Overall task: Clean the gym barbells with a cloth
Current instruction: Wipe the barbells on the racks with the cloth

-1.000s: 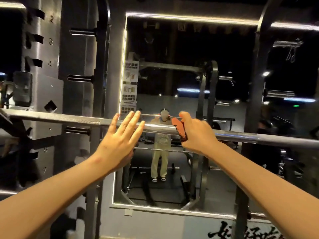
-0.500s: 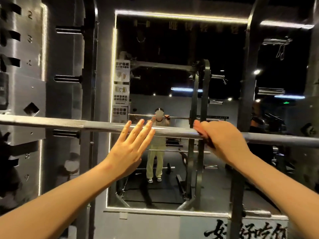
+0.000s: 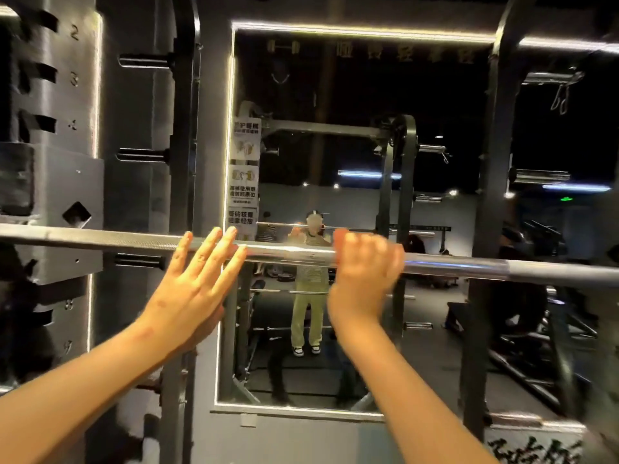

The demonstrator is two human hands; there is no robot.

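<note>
Steel barbell [image 3: 117, 241] lies level across the rack [image 3: 67, 182] before you, cleaning seemingly midway
You count one bar and two hands: your left hand [image 3: 192, 283] presses it with a wide, flat grip, your right hand [image 3: 363, 272] curls narrow over its shiny middle, blurred, cloth not discernible; I judge both outer lengths remain to wipe

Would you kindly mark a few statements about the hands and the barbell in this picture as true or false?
1. The left hand lies with straight fingers against the barbell. True.
2. The right hand hangs below the bar without touching it. False: its fingers curl over the bar.
3. A mirror stands behind the barbell. True.
4. Both hands grip a rack upright. False: both are on the barbell.
</note>
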